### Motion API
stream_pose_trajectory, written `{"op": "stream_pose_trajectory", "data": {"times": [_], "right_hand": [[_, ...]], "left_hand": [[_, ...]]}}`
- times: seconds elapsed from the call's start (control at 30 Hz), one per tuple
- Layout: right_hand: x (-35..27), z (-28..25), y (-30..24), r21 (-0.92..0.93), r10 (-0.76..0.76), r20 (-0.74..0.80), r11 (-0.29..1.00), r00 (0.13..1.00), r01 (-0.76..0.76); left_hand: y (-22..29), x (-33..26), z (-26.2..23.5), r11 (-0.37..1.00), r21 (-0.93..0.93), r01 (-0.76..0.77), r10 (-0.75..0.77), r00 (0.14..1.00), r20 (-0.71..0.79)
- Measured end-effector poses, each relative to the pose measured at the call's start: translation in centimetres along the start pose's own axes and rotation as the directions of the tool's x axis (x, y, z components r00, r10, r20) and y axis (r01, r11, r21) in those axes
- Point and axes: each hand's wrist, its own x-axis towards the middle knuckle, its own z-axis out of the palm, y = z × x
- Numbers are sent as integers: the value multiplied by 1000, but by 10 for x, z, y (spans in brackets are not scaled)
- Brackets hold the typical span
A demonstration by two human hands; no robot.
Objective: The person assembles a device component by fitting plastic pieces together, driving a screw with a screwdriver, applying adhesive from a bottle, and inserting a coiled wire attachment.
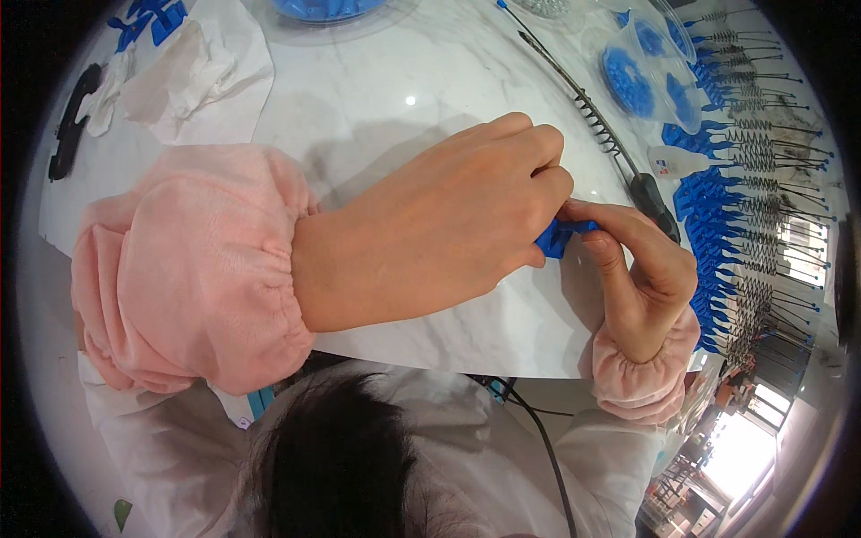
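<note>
My left hand [439,220], in a pink sleeve cover, reaches across the white marbled table with its back up and its fingers curled inward. Between it and my right hand [653,269] is a small blue plastic piece [558,240]. My right thumb and forefinger pinch this piece at its right end. The left fingers close on its other end, mostly hidden under the hand, so its full shape does not show. Just beyond my right hand lies a dark-handled rod tool [653,203] with a coil spring around its shaft.
Along the right edge stand several blue plastic parts [704,215] with springs and blue-tipped rods. A small white bottle [674,161] lies beside clear tubs of blue pieces [628,82]. A blue-filled dish [329,7], crumpled white paper [193,76] and a black tool [75,121] lie farther off.
</note>
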Motion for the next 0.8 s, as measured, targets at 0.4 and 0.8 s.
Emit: {"op": "stream_pose_trajectory", "data": {"times": [0.4, 0.8], "right_hand": [[1, 0, -1, -14, 38, 6, 999, 999, -38], [-8, -6, 9, 263, 128, 4, 957, 992, -125]], "left_hand": [[-1, 1, 1, 1000, -11, 15, -15, 1000, 7], [-2, 1, 0, 999, -27, 35, -35, 999, 13]]}}
